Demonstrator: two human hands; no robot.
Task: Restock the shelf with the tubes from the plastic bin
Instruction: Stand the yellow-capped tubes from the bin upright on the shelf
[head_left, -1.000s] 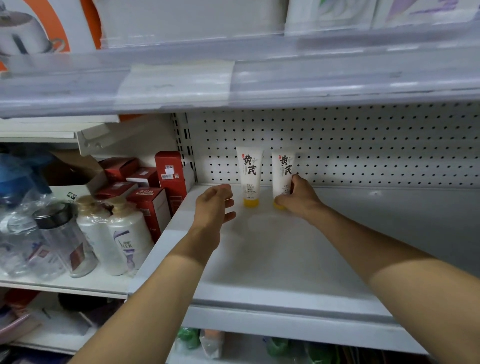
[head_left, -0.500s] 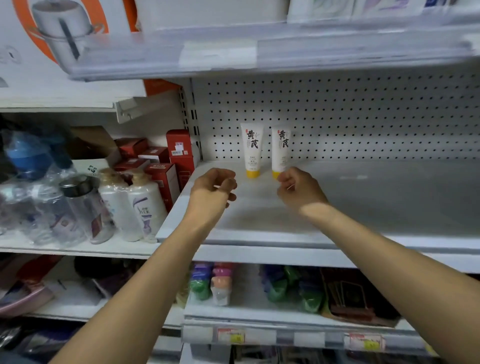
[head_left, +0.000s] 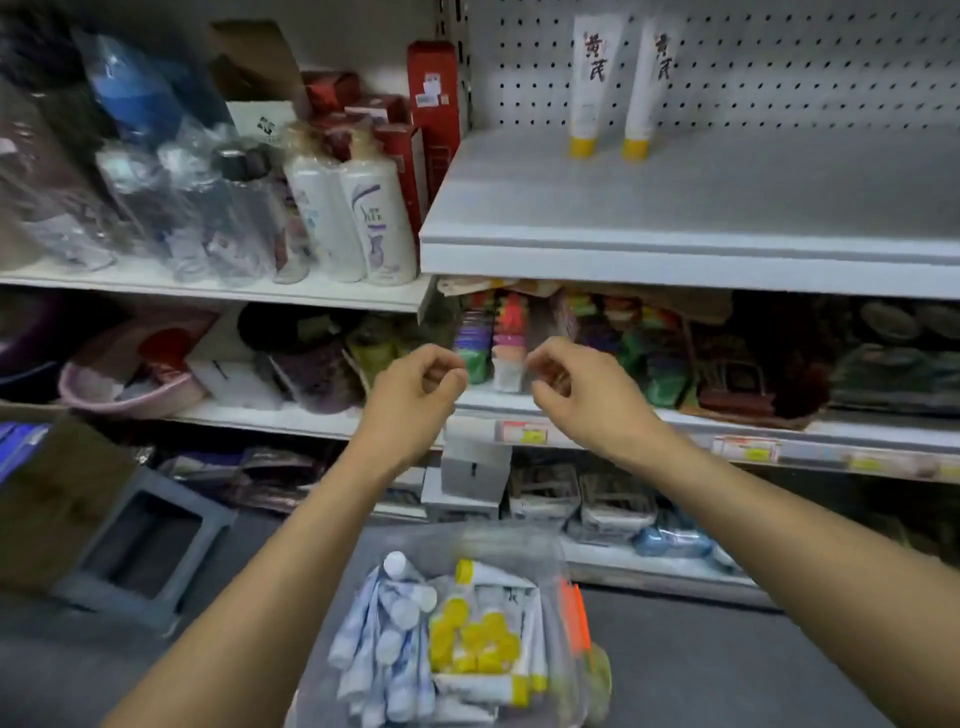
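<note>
The grey shelf (head_left: 675, 208) fills the upper right, its pegboard back wall dotted with holes, and most of its surface lies bare. At its far edge two white tubes with yellow caps stand cap-down, just beside each other against the pegboard: the left tube (head_left: 588, 83) and the right tube (head_left: 647, 88), each printed with dark characters. To the left, a lower white shelf carries clear plastic bottles, two white pump bottles (head_left: 358, 213) and a stack of red boxes (head_left: 426, 114) pressed up to the shelf upright. Beneath the grey shelf another level is crowded with coloured goods too blurred to name, with price labels along its front edge. On the floor, near and central, sits the clear plastic bin (head_left: 556, 566), holding a heap of tubes (head_left: 441, 644) lying every which way, white-capped blue-and-white ones on the left and yellow-capped ones on the right. Both bare forearms reach forward over the bin, well below the grey shelf. The left hand (head_left: 415, 389) is loosely curled, fingertips drawn toward the thumb, gripping nothing. The right hand (head_left: 576, 389) mirrors it close by, fingers bent in the same loose curl and likewise empty.
</note>
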